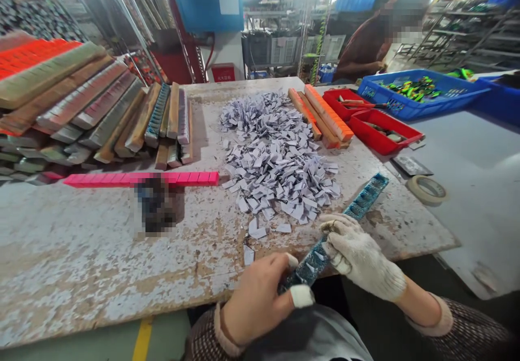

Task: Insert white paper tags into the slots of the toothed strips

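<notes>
You are holding a slotted blue bar point(363, 201) in both hands, over the near edge of the tabletop point(101, 274).
Your bare left hand point(260, 290) is clamping its taped thumb point(303, 296) and fingers around the near end; your gloved right hand point(359, 253) is curling its fingers over the middle, leaving the far end sticking out past them. The bar is looking stiff and fairly light, and its glittery face is possibly feeling slick, so pinching the long edges, clear of the slots, is likely giving the surest hold. White bits point(311, 268) are poking from slots between your two sets of fingers, probably bending easily. A heap of white tags point(280, 161) is lying beyond your fingers, slightly leftward.
</notes>
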Motion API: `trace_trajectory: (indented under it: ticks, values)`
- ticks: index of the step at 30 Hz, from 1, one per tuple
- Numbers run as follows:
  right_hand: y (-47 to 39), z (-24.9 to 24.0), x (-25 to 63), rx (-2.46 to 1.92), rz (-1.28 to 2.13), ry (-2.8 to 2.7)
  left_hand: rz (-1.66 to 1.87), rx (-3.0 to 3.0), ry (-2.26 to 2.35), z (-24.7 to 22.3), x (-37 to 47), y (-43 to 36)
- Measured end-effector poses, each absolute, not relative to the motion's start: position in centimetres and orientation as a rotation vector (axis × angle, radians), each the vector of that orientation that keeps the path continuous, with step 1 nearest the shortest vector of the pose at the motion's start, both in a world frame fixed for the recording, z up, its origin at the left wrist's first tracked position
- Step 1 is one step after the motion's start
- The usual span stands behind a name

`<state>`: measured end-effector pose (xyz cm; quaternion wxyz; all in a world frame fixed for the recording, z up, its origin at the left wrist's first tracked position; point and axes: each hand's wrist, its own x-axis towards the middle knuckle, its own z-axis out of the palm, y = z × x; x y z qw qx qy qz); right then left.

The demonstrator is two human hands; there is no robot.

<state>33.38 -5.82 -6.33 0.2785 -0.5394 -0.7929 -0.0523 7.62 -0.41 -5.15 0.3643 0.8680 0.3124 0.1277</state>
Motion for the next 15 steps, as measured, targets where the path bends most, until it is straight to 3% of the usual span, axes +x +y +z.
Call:
trace_trajectory:
  ticks: [9,15]
  values:
    - [-8.1,-6.6,33.4,-1.432,0.007,-1.916,0.227,2.641,1.065,-4.8,16.7,6.0]
    - [-9.1,-7.3,35.0,-1.503,0.104,-1.620,0.334,2.489,1.059,-5.8,15.9,6.4]
